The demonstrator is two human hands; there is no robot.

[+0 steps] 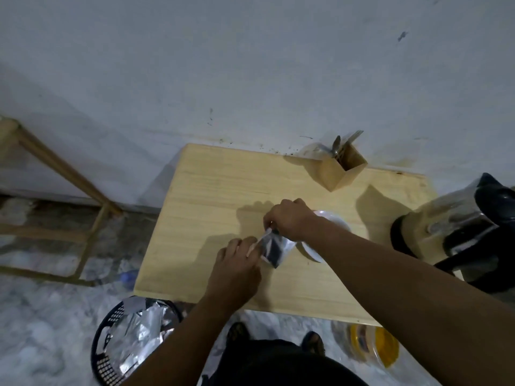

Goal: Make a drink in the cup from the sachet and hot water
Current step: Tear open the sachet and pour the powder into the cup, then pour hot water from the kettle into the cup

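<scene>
Step in hand: opening the sachet [274, 250], as I judge; both hands pull at its top edge, and I cannot tell if it is already torn.
Left hand [237, 263]: closed in a pinch on the left corner of the sachet.
Right hand [289, 218]: closed in a pinch on the upper edge of the sachet, just above the left hand.
Sachet: dark and silver, held between the two hands, a little above the table [211, 196].
Cup [324, 238]: white, just right of the hands, partly hidden under the right forearm; what is inside I cannot see.
Next move: probably to finish the tear, then tip the sachet over the cup; the mouth must point well inside the rim.
Kettle [459, 227]: far right of the right hand, at the table edge.
Cutlery holder [344, 169]: wooden, beyond the hands, near the wall [250, 65].
Basket [131, 338]: black, on the floor below the left arm, with silver wrappers.
Room: pale stained wall, marbled floor, wooden frame [55, 168] far left.
</scene>
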